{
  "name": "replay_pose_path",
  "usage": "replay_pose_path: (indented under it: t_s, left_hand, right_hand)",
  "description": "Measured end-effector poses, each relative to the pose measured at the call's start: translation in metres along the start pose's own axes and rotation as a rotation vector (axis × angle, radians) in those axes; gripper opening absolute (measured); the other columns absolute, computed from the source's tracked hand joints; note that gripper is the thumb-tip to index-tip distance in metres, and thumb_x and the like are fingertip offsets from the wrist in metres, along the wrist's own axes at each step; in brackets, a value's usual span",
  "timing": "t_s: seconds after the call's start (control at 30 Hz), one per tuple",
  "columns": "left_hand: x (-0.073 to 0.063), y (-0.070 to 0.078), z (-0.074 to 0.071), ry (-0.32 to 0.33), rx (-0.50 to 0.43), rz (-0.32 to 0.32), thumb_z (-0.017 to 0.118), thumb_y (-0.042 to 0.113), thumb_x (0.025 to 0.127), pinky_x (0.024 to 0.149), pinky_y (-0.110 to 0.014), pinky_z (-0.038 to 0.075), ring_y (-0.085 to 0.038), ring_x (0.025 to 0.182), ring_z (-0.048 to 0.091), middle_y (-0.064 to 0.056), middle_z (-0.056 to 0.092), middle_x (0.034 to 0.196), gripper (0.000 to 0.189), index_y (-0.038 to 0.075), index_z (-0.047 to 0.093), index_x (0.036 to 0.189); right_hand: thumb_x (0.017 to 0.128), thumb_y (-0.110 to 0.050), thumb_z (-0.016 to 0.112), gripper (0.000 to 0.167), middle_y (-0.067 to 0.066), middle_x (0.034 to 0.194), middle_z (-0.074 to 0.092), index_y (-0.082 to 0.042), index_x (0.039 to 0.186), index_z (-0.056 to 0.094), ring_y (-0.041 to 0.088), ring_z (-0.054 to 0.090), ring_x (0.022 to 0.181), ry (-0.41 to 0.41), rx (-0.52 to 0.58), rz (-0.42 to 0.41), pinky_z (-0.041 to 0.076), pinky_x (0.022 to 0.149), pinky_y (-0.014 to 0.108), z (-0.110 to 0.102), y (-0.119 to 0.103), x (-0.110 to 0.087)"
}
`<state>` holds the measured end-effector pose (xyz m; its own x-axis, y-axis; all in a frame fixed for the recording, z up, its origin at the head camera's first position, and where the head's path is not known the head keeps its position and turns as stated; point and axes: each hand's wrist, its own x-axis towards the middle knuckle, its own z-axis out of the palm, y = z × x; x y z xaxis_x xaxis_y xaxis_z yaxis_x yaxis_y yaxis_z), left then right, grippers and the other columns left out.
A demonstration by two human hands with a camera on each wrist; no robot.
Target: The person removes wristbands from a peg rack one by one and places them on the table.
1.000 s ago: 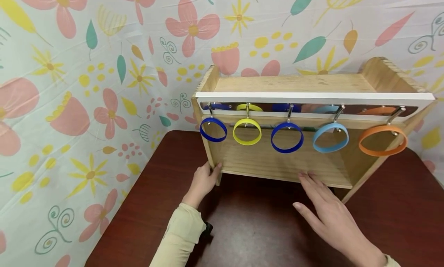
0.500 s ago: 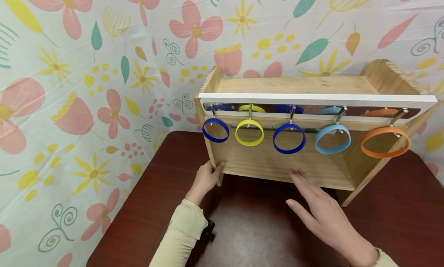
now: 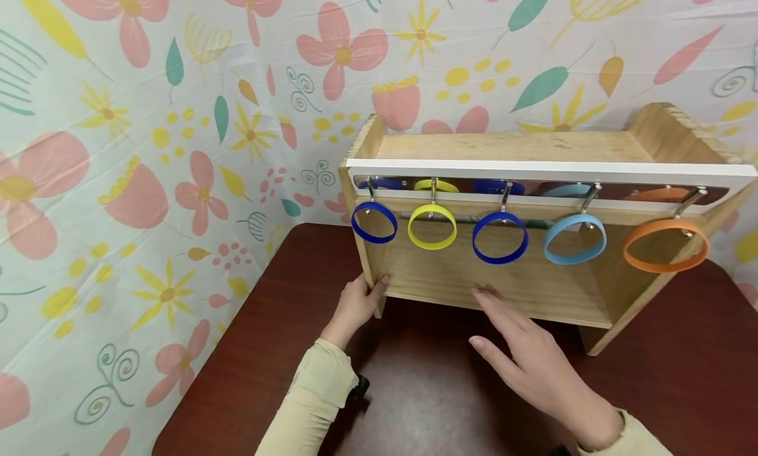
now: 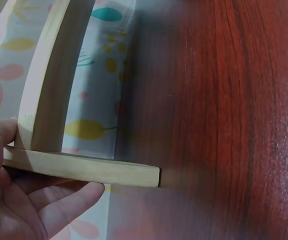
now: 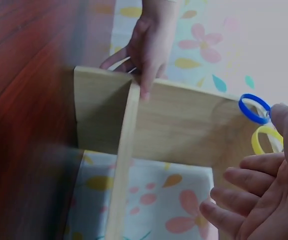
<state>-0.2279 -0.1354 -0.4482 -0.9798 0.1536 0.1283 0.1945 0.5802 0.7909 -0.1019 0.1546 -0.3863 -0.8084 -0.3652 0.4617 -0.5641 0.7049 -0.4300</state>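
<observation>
A small wooden shelf (image 3: 503, 145) stands on the dark red table. My left hand (image 3: 354, 309) grips its left side panel low down; in the left wrist view the thumb lies on one face of the panel (image 4: 89, 167) and the fingers are on the other. My right hand (image 3: 535, 367) has its fingers extended and holds nothing, its fingertips overlapping the lower board (image 3: 533, 309) in the head view. Along the shelf's white front strip, rings hang from metal hooks: blue (image 3: 379, 240), yellow (image 3: 432, 246), another blue (image 3: 500, 260), light blue (image 3: 574, 260) and orange (image 3: 666, 268).
Flower-patterned cloth (image 3: 195, 81) covers the walls behind and to the left. The reddish-brown table (image 3: 426, 390) stretches in front of the shelf and to both sides. A small black object (image 3: 358, 387) sits at the left forearm's cuff.
My right hand has moved left along the front of the lower board, fingers still extended. My left hand keeps its grip on the side panel. The head view has shifted slightly.
</observation>
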Motion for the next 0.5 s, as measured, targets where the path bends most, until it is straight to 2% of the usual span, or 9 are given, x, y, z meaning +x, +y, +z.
replay_pose_path:
  t_s: [0.07, 0.13, 0.27, 0.37, 0.5]
  left_hand:
    - [0.000, 0.001, 0.000, 0.002, 0.009, -0.002, 0.051, 0.040, 0.102, 0.058, -0.030, 0.050, -0.015, 0.070, 0.062, -0.016, 0.069, 0.091, 0.033, 0.009, 0.060, 0.107]
    - [0.000, 0.001, 0.001, 0.005, 0.015, -0.001, 0.051, 0.040, 0.102, 0.059, -0.030, 0.050, -0.014, 0.070, 0.062, -0.014, 0.069, 0.089, 0.032, 0.009, 0.060, 0.106]
    - [0.000, 0.001, 0.002, 0.010, 0.023, 0.000, 0.051, 0.039, 0.102, 0.059, -0.030, 0.050, -0.014, 0.070, 0.062, -0.014, 0.069, 0.089, 0.031, 0.010, 0.059, 0.105]
    - [0.000, 0.001, 0.002, 0.016, 0.024, 0.007, 0.051, 0.039, 0.102, 0.059, -0.031, 0.050, -0.014, 0.070, 0.062, -0.015, 0.069, 0.088, 0.030, 0.010, 0.059, 0.104]
    - [0.000, 0.000, 0.001, 0.022, 0.033, 0.010, 0.051, 0.038, 0.102, 0.060, -0.030, 0.050, -0.014, 0.070, 0.062, -0.014, 0.069, 0.088, 0.029, 0.010, 0.059, 0.103]
  right_hand:
    - [0.097, -0.026, 0.064, 0.065, 0.004, 0.154, 0.036, -0.018, 0.153, 0.033, 0.024, 0.037, 0.139, -0.009, 0.020, -0.006, 0.013, 0.107, 0.010, -0.001, -0.002, 0.004]
    - [0.097, -0.026, 0.063, 0.064, 0.003, 0.154, 0.036, -0.019, 0.153, 0.032, 0.023, 0.037, 0.138, -0.018, 0.038, -0.012, 0.018, 0.108, 0.013, -0.002, -0.005, 0.008]
    - [0.098, -0.024, 0.062, 0.064, 0.004, 0.152, 0.038, -0.022, 0.153, 0.031, 0.024, 0.040, 0.136, -0.026, 0.076, -0.023, 0.034, 0.107, 0.034, -0.005, -0.010, 0.017]
    - [0.098, -0.022, 0.062, 0.063, 0.002, 0.151, 0.040, -0.024, 0.153, 0.031, 0.024, 0.043, 0.134, -0.022, 0.108, -0.026, 0.039, 0.101, 0.045, -0.008, -0.014, 0.023]
    - [0.098, -0.020, 0.061, 0.063, 0.000, 0.150, 0.041, -0.027, 0.153, 0.031, 0.021, 0.044, 0.133, -0.013, 0.145, -0.040, 0.040, 0.101, 0.041, -0.010, -0.018, 0.031]
